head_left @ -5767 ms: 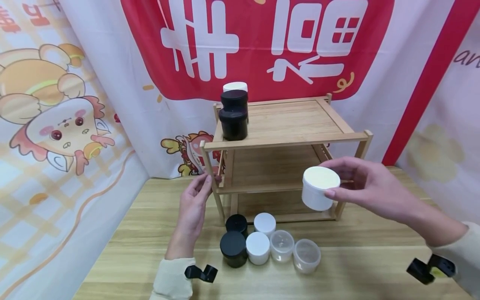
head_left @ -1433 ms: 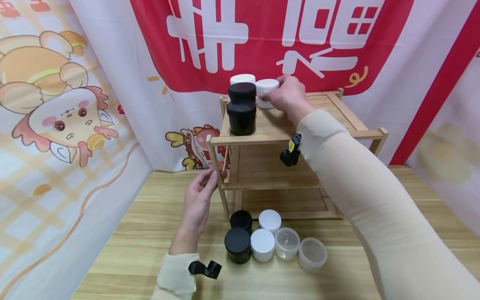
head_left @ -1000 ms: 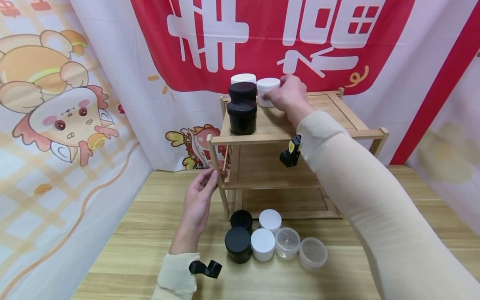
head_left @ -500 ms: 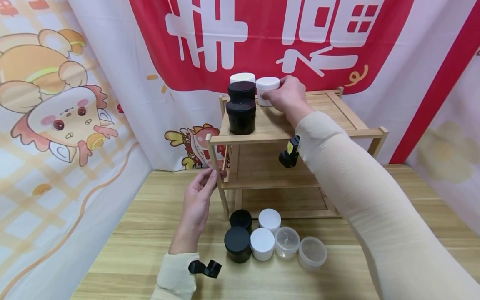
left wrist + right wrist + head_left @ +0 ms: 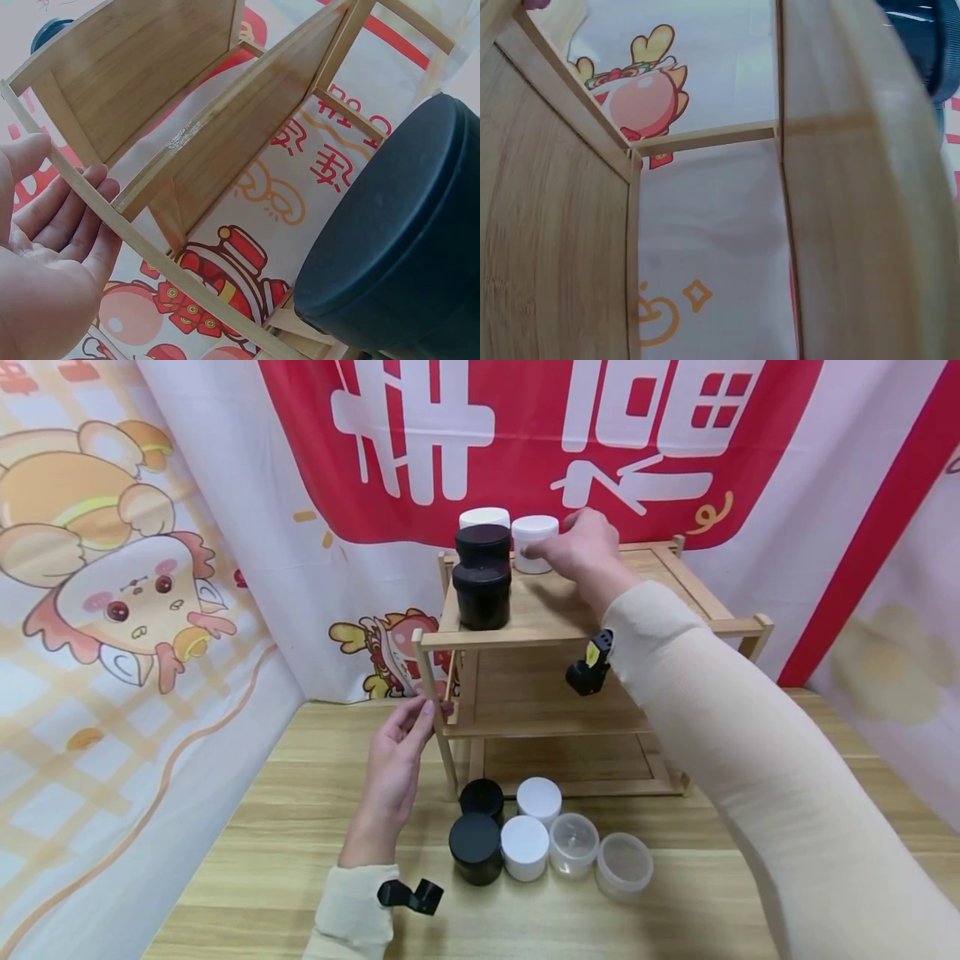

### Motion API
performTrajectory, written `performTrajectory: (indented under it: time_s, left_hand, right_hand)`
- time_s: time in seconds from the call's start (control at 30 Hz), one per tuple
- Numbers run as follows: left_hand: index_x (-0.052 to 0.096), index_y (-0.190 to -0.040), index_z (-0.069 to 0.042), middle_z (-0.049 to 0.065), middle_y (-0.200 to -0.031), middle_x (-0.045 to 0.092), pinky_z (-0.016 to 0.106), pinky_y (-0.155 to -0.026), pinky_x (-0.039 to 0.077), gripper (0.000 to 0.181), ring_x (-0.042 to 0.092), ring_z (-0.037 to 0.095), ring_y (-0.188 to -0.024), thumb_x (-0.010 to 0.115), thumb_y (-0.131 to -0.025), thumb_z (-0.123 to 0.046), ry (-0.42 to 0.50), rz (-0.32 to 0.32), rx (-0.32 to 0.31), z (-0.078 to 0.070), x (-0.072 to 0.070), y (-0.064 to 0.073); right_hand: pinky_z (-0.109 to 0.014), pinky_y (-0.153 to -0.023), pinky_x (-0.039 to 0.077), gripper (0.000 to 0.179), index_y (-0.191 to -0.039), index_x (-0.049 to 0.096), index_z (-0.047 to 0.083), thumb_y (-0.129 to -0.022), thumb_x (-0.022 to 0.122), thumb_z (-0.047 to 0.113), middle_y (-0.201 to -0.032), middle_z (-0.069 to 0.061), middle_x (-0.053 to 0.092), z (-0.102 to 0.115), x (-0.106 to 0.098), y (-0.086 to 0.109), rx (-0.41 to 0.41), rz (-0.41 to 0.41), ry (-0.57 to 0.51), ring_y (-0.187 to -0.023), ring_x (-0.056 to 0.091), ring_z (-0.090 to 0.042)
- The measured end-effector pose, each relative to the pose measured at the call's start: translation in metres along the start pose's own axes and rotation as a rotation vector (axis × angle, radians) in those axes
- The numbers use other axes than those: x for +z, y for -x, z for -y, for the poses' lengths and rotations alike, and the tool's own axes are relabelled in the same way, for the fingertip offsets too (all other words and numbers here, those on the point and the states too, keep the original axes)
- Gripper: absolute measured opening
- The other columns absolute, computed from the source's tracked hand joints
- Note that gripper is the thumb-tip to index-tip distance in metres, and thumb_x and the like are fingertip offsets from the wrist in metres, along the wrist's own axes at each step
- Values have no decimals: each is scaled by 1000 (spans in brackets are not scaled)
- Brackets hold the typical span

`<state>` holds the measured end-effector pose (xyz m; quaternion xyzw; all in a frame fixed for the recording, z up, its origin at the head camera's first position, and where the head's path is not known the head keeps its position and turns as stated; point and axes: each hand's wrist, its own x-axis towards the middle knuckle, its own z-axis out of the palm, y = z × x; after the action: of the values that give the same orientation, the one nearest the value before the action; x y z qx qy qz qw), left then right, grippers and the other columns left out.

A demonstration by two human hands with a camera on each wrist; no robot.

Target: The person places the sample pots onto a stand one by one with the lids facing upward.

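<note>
My right hand (image 5: 588,552) holds a white lidded jar (image 5: 535,545) at the back of a wooden rack's top shelf. Its thumb overlaps the jar's front, and the other fingertips are hidden. Left of that jar stand two black jars (image 5: 483,597), one behind the other, with another white jar (image 5: 484,515) at the back. My left hand (image 5: 397,752) grips the front left post of the wooden rack (image 5: 427,672); in the left wrist view, thumb and fingers (image 5: 64,217) lie around this post. The right wrist view shows the rack's shelves, not the held jar.
Before the rack on the table (image 5: 285,827) stand two black jars (image 5: 476,847), two white jars (image 5: 525,847) and two clear tubs (image 5: 625,864). The rack's front rail (image 5: 540,639) runs below the right forearm. A printed cloth (image 5: 225,410) hangs behind and at the sides.
The right hand has carried the white jar from the rack's front right onto the top shelf. Over the last half second its wrist shifts slightly right while the jar stays. The left hand keeps its post.
</note>
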<state>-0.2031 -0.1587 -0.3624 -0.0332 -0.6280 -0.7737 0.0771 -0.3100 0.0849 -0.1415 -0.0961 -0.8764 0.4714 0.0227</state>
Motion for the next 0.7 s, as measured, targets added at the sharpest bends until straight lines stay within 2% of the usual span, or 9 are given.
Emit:
performTrajectory:
  time_s: [0.27,0.47,0.7]
  left_hand:
    - [59,-144,-1,-4,-127,66,31,-122,43,40,60,15,-128,60,-112,-25,-8,-5,-9,-1,0,0]
    - [57,-146,-1,-2,-129,65,29,-122,44,42,61,14,-127,60,-112,-25,-13,-4,-15,0,-1,-1]
    - [59,-145,-5,-1,-129,69,31,-125,42,38,64,16,-130,59,-112,-24,10,7,-15,-1,-1,0]
  right_hand:
    - [-39,-121,50,90,-166,34,27,-92,83,47,-170,0,39,-5,-20,18,-8,37,-34,-148,45,-21]
    - [-43,-123,48,89,-166,37,29,-92,82,51,-169,1,42,-21,-35,41,-85,39,-113,-151,43,-23]
    - [-48,-124,47,81,-163,44,28,-94,79,54,-165,-2,51,-57,-53,72,-211,72,-198,-148,51,-26]
